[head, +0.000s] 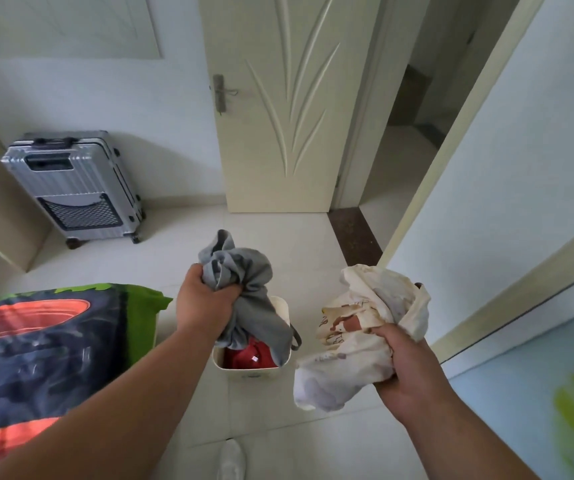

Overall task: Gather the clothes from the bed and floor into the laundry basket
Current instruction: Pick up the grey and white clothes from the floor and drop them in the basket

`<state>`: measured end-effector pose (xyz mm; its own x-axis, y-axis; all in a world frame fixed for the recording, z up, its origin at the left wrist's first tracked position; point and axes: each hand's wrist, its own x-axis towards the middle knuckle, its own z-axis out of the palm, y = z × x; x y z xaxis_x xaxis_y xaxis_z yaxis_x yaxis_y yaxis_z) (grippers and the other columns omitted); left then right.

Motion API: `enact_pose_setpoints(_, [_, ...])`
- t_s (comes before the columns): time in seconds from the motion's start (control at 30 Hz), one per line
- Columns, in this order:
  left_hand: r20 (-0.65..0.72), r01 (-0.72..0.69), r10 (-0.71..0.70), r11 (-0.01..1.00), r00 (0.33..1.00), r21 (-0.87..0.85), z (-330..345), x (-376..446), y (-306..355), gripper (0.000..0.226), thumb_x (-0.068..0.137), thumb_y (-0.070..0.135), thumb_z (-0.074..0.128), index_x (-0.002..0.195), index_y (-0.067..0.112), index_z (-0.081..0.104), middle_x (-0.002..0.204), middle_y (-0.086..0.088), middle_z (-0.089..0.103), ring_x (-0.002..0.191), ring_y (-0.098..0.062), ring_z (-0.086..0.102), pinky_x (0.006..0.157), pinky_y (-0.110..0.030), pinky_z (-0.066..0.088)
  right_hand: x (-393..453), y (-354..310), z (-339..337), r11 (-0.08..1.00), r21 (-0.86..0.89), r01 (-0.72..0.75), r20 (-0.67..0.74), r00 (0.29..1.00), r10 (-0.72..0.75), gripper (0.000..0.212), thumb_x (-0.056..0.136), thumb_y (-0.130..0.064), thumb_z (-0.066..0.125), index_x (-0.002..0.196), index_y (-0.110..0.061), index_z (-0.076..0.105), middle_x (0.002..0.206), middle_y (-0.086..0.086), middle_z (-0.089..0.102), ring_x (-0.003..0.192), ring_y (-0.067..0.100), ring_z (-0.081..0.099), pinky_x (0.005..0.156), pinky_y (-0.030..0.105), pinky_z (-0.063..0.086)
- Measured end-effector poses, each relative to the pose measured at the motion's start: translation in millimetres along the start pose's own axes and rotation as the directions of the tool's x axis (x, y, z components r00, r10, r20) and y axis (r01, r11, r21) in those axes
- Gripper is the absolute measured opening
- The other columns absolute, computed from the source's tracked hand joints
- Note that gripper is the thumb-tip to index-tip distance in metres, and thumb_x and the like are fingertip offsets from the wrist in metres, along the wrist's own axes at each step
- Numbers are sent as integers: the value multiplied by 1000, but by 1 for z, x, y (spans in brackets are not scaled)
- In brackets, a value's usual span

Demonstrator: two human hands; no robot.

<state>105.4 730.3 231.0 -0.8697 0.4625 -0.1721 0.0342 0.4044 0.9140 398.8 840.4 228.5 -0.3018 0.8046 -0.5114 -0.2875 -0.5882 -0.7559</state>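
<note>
Left hand (205,303) fisted round grey garment (244,292), bunched up top, long tail hanging straight down into laundry basket (278,308) on floor btwn both arms. Red garment (250,356) already inside, mostly hidden by grey. Right hand (406,362) fingers clenched on cream printed garment (347,344), held just right of basket, clear of rim. Bed (36,348) corner close on left; open floor ahead to door (296,98).
</note>
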Motion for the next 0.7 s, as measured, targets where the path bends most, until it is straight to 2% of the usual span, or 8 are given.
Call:
enact_pose_setpoints(0.23, [150,22,-25,999,988,25,33,105,-22,38,83,26,88,107,23,59,94,10,70,86,-12,67,77,-33,50,50,10,46,999,34,22,-105,994,-18,53,100,1,70,148,-20,73,141,18,82,129,42,78,111,68,58])
enact_pose_setpoints(0.37, [242,86,-95,995,966,48,47,156,-37,45,82,33,90,113,24,59,97,11,69,88,-15,66,84,-35,52,67,12,75,997,61,41,-118,992,-33,51,102,6,63,147,-17,74,137,17,84,127,40,80,99,61,65])
enact_pose_setpoints(0.43, [290,141,-141,990,947,20,51,175,-50,51,80,36,92,119,23,62,104,7,73,96,-19,71,89,-41,58,74,13,81,998,56,34,-133,991,-26,52,103,5,64,149,-17,73,139,17,83,129,41,79,105,65,62])
enact_pose_setpoints(0.5, [353,247,-223,969,909,-23,51,193,-61,61,80,38,93,131,28,61,116,5,72,106,-27,72,87,-47,63,82,13,82,998,54,24,-158,987,-15,53,102,5,65,150,-18,73,142,18,81,132,42,77,113,67,57])
enact_pose_setpoints(0.57, [393,322,-302,947,869,15,49,205,-71,67,84,42,88,141,41,54,122,6,62,111,-31,69,85,-53,65,87,9,86,999,40,22,-185,983,-14,52,102,6,63,148,-17,73,141,19,81,131,42,76,106,65,62])
enact_pose_setpoints(0.6, [389,324,-315,945,865,46,48,211,-76,67,87,41,86,145,42,51,124,6,59,116,-33,67,92,-55,63,90,6,88,999,37,20,-187,982,-13,51,103,6,62,147,-17,74,138,19,82,130,41,77,100,61,65])
enact_pose_setpoints(0.7, [329,322,-344,939,879,122,49,227,-95,70,93,33,80,155,28,49,143,-4,60,131,-38,62,104,-57,56,101,-2,93,998,54,35,-185,982,-24,50,103,6,63,145,-17,75,135,16,85,124,38,80,85,49,72])
